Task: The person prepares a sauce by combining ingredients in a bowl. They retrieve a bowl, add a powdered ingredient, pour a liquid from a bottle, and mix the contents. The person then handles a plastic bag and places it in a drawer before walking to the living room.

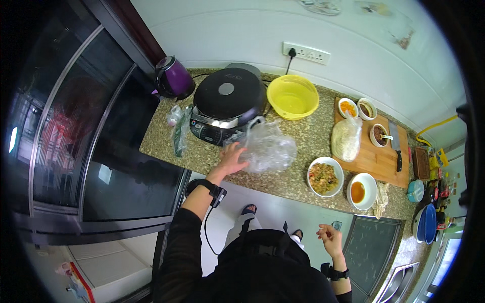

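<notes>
My left hand (232,159) is at the left edge of a crumpled clear plastic bag (271,147) on the granite countertop (242,180), fingers spread; whether it grips the film cannot be told. Just behind it stands a black electric griddle (227,98) with its lid down. My right hand (330,238) hangs in front of the counter's edge, fingers partly curled, with nothing visible in it. Nearest to it are a white bowl of brown liquid (362,191) and a white bowl of chopped filling (325,177). A yellow plastic basin (293,96) sits right of the griddle.
A purple kettle (175,77) and a bagged green item (181,132) lie left. On the wooden cutting board (379,161) are a bag of pale food (346,139), small bowls and a knife (396,146). A cloth (381,200), condiment bottles and a sink (398,284) are at right.
</notes>
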Demonstrator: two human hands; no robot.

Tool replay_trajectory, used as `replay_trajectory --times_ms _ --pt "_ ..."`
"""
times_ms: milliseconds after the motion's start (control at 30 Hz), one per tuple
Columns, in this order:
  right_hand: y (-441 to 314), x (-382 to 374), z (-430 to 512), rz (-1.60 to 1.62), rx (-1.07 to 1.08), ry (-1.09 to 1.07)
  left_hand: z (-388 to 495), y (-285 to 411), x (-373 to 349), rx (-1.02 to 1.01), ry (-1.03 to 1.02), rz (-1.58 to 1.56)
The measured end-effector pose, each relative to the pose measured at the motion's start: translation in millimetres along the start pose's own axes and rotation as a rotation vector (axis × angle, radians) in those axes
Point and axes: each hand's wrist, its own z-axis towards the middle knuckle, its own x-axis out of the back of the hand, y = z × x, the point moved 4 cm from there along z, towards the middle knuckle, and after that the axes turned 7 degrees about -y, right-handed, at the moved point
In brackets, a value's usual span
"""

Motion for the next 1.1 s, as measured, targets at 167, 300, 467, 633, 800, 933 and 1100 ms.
replay_trajectory --times_ms 167,300,467,633,800,933,1100 --pt "-36 -51 14 0.003 -0.090 0.013 -11 -89 65 -0.189 0.108 -0.993" --pt "-55 -73 15 0.024 -0.147 0.054 -2 -225 111 0.233 0.904 -0.591" --pt "-72 -80 8 -0.034 -0.179 0.142 49 -351 105 0.643 0.679 -0.161" --pt "-78 -90 -8 -0.123 -0.284 0.248 99 -403 82 0.653 0.401 -0.999" --pt "-87 -108 27 -0.269 -0.271 0.138 111 -411 82 0.533 0.567 -1.277" --pt "-101 -127 91 -0.232 -0.243 -0.036 72 -387 114 0.467 0.725 -1.382" --pt "-116 -177 176 -0.176 -0.048 -0.234 -15 -262 140 -0.008 0.687 -1.298"
